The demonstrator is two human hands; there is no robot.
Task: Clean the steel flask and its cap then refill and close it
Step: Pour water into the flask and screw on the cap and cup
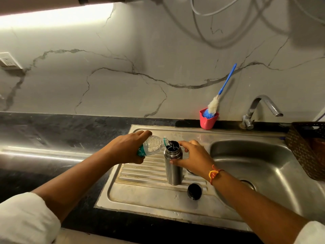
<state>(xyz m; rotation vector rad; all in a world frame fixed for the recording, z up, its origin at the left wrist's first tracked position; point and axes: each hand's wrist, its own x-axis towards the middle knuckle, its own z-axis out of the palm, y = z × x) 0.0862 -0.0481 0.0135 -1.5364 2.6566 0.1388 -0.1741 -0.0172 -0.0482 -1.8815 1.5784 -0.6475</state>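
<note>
The steel flask (173,166) stands upright and uncapped on the ribbed drainboard (140,175). My right hand (192,158) holds it near the top, thumb on the front and fingers round the far side. My left hand (129,147) grips a clear plastic water bottle (153,146) with a green label, tilted so its neck sits over the flask's mouth. Water shows inside the mouth. The black cap (194,191) lies on the drainboard, to the right of the flask's base and nearer to me.
The sink basin (263,164) lies to the right, with a steel tap (260,110) behind it. A pink cup (208,120) holding a blue-handled bottle brush (226,81) stands at the back. A dark woven basket (307,147) sits at far right. Black counter (52,131) stretches left.
</note>
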